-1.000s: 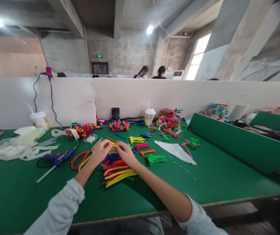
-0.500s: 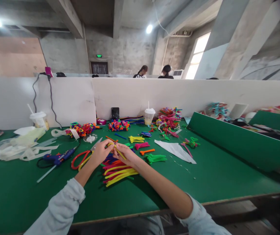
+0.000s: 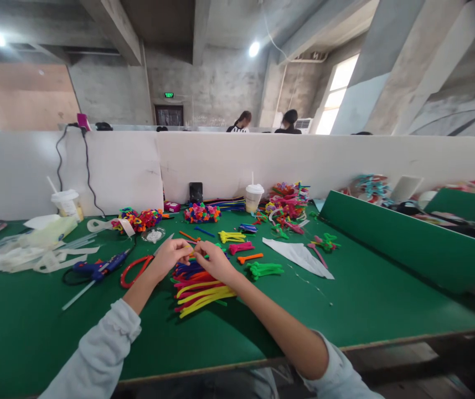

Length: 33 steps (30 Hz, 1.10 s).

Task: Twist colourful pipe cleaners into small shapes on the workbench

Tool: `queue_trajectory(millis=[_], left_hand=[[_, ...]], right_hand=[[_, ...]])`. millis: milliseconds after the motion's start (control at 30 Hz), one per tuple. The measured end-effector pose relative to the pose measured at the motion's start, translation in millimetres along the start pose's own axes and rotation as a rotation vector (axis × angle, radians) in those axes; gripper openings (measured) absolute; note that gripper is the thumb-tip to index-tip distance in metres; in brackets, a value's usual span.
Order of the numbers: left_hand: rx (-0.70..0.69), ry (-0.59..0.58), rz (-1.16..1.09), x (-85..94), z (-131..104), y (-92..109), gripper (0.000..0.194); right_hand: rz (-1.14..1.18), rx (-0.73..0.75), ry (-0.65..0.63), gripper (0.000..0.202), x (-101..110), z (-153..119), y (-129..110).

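Observation:
My left hand and my right hand meet over the green table, fingers pinched together. Between their fingertips is a yellow pipe cleaner, mostly hidden by the fingers. Right beneath lies a pile of loose pipe cleaners in yellow, red, orange and blue. Scissors with a red handle lie beside my left wrist, partly covered by it. Beyond and right of my right hand are bundles of bent pipe cleaners: yellow, pink and green, plus a single orange one.
A blue glue gun and plastic bags lie on the left. Lidded cups stand near the white partition. A white paper piece and a green divider board are on the right. Two people sit beyond the partition.
Both hands have turned slightly inward and their fingers have closed further round the yellow pipe cleaner. Its length under my right hand no longer shows. A person beyond the partition has shifted slightly right.

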<state>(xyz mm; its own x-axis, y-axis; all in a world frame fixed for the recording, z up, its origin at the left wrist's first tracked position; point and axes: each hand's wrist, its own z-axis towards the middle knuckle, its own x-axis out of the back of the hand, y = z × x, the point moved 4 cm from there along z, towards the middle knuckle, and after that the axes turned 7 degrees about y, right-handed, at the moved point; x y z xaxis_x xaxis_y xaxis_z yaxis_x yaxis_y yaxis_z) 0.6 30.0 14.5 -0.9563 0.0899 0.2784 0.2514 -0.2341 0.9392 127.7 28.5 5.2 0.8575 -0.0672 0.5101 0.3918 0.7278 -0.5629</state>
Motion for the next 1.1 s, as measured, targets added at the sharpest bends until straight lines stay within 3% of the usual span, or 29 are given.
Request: queue_trajectory(millis=[100, 167, 233, 367, 500, 600, 700, 800, 867, 933, 1100], left_hand=[[-0.099, 0.078, 0.159, -1.4, 0, 4, 0.018], [-0.191, 0.153, 0.266, -1.8, -1, 7, 0.019], [-0.26, 0.2, 0.32, -1.9, -2, 8, 0.017], [-0.356, 0.17, 0.331, -3.1, -4, 10, 0.015], [-0.424, 0.168, 0.3, -3.0, -5, 10, 0.013], [-0.448, 0.219, 0.329, -3.6, -6, 10, 0.013], [-0.394, 0.29, 0.367, -3.7, -6, 8, 0.013], [-0.207, 0.221, 0.249, -5.5, -3, 0, 0.017], [-0.129, 0.172, 0.161, -6.1, -2, -2, 0.019], [-0.168, 0.186, 0.175, -4.7, -2, 1, 0.018], [-0.375, 0.212, 0.288, -3.5, -5, 11, 0.013]], right_hand=[[-0.179, 0.041, 0.071, 0.012, 0, -1, 0], [-0.134, -0.031, 0.119, 0.012, -1, -1, 5], [0.116, -0.197, 0.081, 0.017, -4, 0, 12], [0.838, -0.593, -0.145, 0.022, -16, -5, 23], [1.165, -0.794, -0.183, 0.021, -21, -8, 27], [1.131, -0.747, -0.104, 0.017, -22, -7, 28], [0.837, -0.525, 0.095, 0.013, -15, -5, 25], [0.445, -0.285, 0.228, 0.01, -5, -6, 16], [0.351, -0.241, 0.241, 0.011, -3, -6, 14], [0.473, -0.321, 0.186, 0.014, -6, -6, 18], [1.058, -0.664, -0.093, 0.021, -23, -8, 31]])
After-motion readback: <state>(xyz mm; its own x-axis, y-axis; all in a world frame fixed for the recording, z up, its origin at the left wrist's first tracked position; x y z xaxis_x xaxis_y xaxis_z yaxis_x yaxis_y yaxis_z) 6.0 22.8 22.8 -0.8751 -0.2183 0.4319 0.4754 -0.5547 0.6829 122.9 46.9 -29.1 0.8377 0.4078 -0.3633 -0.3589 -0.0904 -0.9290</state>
